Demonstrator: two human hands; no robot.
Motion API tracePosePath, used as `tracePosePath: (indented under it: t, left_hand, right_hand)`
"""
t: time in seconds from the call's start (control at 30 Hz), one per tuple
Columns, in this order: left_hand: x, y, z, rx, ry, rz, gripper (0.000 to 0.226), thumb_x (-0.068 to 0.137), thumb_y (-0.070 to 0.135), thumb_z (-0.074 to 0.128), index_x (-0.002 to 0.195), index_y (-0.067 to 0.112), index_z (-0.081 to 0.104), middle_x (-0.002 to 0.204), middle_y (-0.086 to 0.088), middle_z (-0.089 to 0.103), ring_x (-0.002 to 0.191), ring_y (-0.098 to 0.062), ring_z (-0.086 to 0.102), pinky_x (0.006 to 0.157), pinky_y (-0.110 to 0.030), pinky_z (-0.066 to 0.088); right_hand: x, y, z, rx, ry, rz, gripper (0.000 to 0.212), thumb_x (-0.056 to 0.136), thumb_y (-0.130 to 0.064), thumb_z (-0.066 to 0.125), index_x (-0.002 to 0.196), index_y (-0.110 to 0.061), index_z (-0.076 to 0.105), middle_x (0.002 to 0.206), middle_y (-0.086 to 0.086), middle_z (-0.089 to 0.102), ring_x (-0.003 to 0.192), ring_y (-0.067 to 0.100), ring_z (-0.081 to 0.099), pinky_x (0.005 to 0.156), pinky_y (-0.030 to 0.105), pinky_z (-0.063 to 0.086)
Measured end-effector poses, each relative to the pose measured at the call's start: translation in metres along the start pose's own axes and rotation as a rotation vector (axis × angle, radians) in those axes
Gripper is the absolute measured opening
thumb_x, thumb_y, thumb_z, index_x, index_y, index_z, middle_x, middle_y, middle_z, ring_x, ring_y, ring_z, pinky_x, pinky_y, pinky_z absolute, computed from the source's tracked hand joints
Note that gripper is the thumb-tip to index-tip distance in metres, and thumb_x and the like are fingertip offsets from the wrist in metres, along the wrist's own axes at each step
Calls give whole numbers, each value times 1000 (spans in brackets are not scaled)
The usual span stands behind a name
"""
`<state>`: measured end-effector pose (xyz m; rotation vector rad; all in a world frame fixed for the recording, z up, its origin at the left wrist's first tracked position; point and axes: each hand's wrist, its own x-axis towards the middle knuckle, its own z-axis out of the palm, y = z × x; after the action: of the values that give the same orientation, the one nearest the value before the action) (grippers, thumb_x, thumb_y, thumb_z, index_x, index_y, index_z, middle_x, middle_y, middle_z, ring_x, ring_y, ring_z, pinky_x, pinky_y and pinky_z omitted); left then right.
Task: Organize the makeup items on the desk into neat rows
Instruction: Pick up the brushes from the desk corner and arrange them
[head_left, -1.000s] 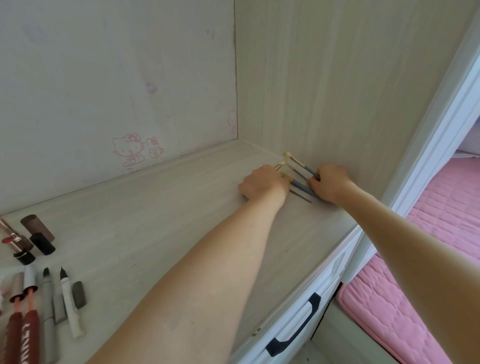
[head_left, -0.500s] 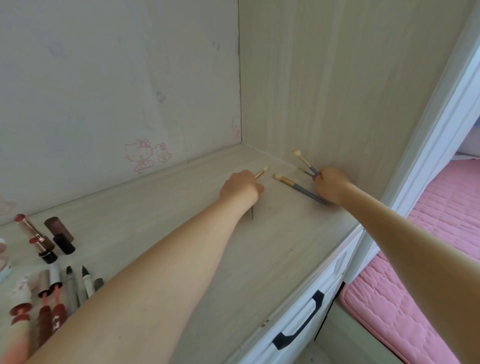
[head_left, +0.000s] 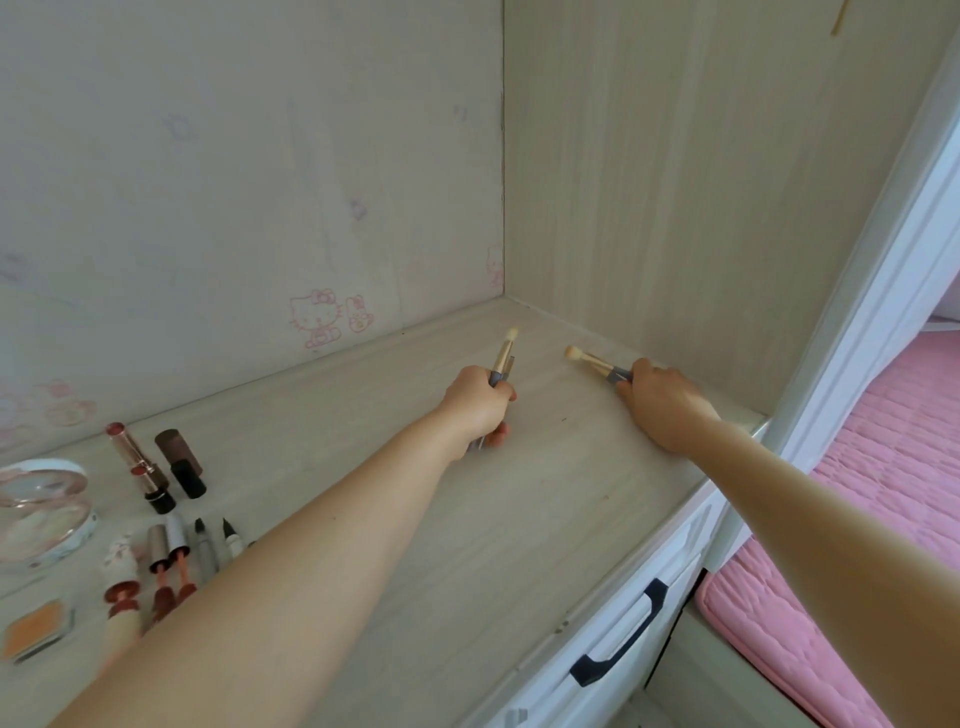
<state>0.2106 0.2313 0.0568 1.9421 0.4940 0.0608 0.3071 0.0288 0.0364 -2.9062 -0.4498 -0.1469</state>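
The left hand (head_left: 475, 402) was curled round the grey handle of a makeup brush (head_left: 503, 358), whose gold ferrule and pale tip stuck out above the knuckles toward the back wall; a second dark handle seemed to lie alongside it in the same grasp, though that could not be told for certain. The lower end of the handle showed beneath the fingers, close to the desk (head_left: 545, 493).

To the right of that grasp, a little apart, the right hand (head_left: 660, 402) rested on the desk near the side panel, its fingers closed on the handles of other brushes (head_left: 592, 362), the pale tips pointing left toward the first brush. How many it held could not be made out.

Well to the left of both hands, near the desk's left end, lay two lipsticks (head_left: 140, 462) with a dark cap (head_left: 179, 462) beside them, a round compact (head_left: 44, 514), and in front of those a row of pens and lip tubes (head_left: 176, 561), partly hidden by the left forearm. An orange palette (head_left: 36, 631) lay nearest the front edge.

Below the desk front was a white drawer with a black handle (head_left: 618, 636), and right of it a pink mattress (head_left: 852, 519).
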Motion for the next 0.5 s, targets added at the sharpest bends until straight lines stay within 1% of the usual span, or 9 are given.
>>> tracePosePath:
  t: [0.03,0.1,0.17,0.23,0.33,0.4,0.43,0.5]
  left_hand:
    - [-4,-1,-4,-40,-9,-18,21,96,15,41,105,6,57,76,-7,47,51,-20,52,49,-25,45]
    - [-14,-1,-13,-67,-8,-37,19,97,15,40,105,8,56,77,-5,43,47,-16,46,40,-18,35]
    - [-25,-1,-23,-107,-9,-45,14,97,13,42,100,9,55,75,-4,41,45,-13,35,36,-13,23]
    - [-37,1,-35,-143,-7,-38,11,97,12,43,98,9,54,73,-3,41,43,-11,29,35,-13,17]
    - [-53,1,-52,-164,1,-29,11,96,11,44,97,8,55,71,-3,43,38,-8,28,35,-14,16]
    - [-64,0,-62,-166,-1,-25,13,96,11,45,98,8,57,71,-2,43,37,-7,28,34,-15,17]
    - [-70,-1,-66,-169,-2,-21,13,96,11,44,97,7,57,71,-2,44,37,-7,28,34,-15,17]
    - [-82,-4,-74,-182,-4,-7,14,96,12,45,96,8,58,70,-2,44,37,-7,28,34,-16,18]
  right_hand:
    - [-2,0,0,-1,6,0,37,103,-38,24,104,-7,43,97,17,56,78,29,44,72,39,39]
    - [-6,0,0,12,27,3,36,104,-34,22,104,-5,43,100,19,57,79,29,43,71,38,36]
    - [-11,-1,1,28,50,-1,34,104,-30,22,103,-4,43,99,18,57,79,30,46,69,38,36]
    - [-20,-5,0,47,83,-45,30,104,-27,23,99,-5,42,93,17,58,74,30,50,63,37,38]
    - [-37,-17,-2,73,114,-122,26,104,-27,23,94,-8,39,84,12,54,64,28,47,54,35,36]
    - [-47,-26,-3,89,112,-145,26,104,-27,23,91,-9,37,79,9,52,56,26,45,47,34,31]
    - [-51,-31,-4,107,104,-145,26,104,-28,22,90,-10,36,75,8,51,55,25,45,45,34,28]
    - [-60,-43,-6,157,96,-129,28,104,-30,22,89,-10,36,69,7,51,55,28,48,45,33,29]
